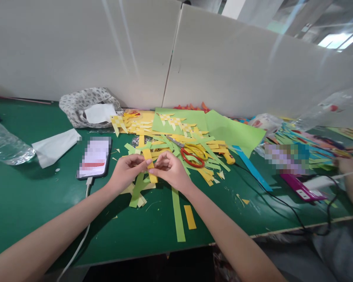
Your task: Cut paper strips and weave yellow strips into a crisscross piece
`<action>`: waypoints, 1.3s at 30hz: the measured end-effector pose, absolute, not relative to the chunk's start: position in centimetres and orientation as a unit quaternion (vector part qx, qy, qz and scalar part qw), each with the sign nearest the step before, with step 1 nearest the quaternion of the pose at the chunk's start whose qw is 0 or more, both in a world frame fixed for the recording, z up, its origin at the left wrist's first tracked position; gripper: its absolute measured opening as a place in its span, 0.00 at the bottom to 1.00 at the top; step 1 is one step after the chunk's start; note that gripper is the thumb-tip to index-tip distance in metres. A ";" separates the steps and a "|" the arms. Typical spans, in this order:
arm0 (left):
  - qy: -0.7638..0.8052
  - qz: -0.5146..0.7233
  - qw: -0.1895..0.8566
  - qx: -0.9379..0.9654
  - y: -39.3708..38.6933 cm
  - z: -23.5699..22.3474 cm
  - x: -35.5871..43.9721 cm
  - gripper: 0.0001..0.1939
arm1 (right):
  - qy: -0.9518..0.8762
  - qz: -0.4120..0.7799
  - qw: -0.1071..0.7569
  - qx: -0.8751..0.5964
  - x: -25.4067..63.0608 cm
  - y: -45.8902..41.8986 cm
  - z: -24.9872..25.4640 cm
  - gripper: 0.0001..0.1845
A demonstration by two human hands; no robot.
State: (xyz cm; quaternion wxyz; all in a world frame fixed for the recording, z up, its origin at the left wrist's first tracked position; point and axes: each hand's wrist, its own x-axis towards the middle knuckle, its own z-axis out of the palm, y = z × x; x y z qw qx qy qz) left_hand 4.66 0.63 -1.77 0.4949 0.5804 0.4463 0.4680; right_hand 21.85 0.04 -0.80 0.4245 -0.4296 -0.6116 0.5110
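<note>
A yellow paper strip (153, 178) stands between my two hands over a pile of cut paper. My left hand (131, 168) pinches it from the left side, thumb and fingers pressed together. From the right, my right hand (172, 170) grips the same strip with its thumb tip on it; the other fingers are curled. Scissors (192, 156) with red and yellow handles lie on the pile just right of my right hand. Green paper strips (179, 217) and a short yellow paper piece (190, 217) lie on the table nearer to me.
A phone (94, 156) with a white cable lies left. Woven yellow-and-white paper shapes (176, 122) rest on green sheets (235, 131) at the back. A yellow-handled tool (229, 158) with a black cord, a blue strip (253, 169) and a magenta power strip (301, 190) lie right, near another person's arm (351, 176).
</note>
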 end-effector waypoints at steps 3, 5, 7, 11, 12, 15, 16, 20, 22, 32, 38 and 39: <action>0.433 0.475 0.503 0.579 0.7 -1.8 4.7 0.10 | -0.613 0.508 0.423 -0.432 21.8 0.0 -0.8 0.19; 0.425 0.488 0.510 0.566 0.6 -1.7 4.7 0.08 | -0.613 0.508 0.422 -0.434 21.8 0.0 -0.8 0.19; 0.428 0.501 0.512 0.551 0.6 -1.6 4.8 0.08 | -0.610 0.510 0.421 -0.437 21.7 -0.1 -0.7 0.19; 0.435 0.509 0.507 0.542 0.6 -1.5 4.8 0.09 | -0.606 0.509 0.419 -0.444 21.7 -0.1 -0.7 0.19; 0.435 0.510 0.508 0.542 0.6 -1.5 4.8 0.10 | -0.607 0.508 0.418 -0.445 21.7 -0.1 -0.8 0.19; 0.432 0.510 0.510 0.542 0.6 -1.5 4.8 0.10 | -0.610 0.505 0.416 -0.446 21.8 -0.1 -0.8 0.19; 0.432 0.509 0.511 0.541 0.6 -1.5 4.8 0.10 | -0.611 0.504 0.416 -0.446 21.8 -0.1 -0.9 0.19; 0.442 0.508 0.510 0.536 0.5 -1.2 4.8 0.10 | -0.613 0.500 0.416 -0.448 21.8 0.0 -0.8 0.20; 0.447 0.507 0.509 0.532 0.5 -1.1 4.8 0.10 | -0.614 0.498 0.415 -0.450 21.8 0.0 -0.8 0.20; 0.448 0.513 0.515 0.520 0.7 -1.4 4.7 0.12 | -0.620 0.491 0.407 -0.457 21.7 -0.2 -0.4 0.19; 0.464 0.548 0.508 0.476 1.0 -1.2 4.4 0.14 | -0.648 0.487 0.386 -0.440 21.7 -0.3 -0.6 0.17; 0.465 0.553 0.507 0.470 1.0 -1.2 4.4 0.14 | -0.649 0.486 0.389 -0.438 21.8 -0.2 -0.7 0.16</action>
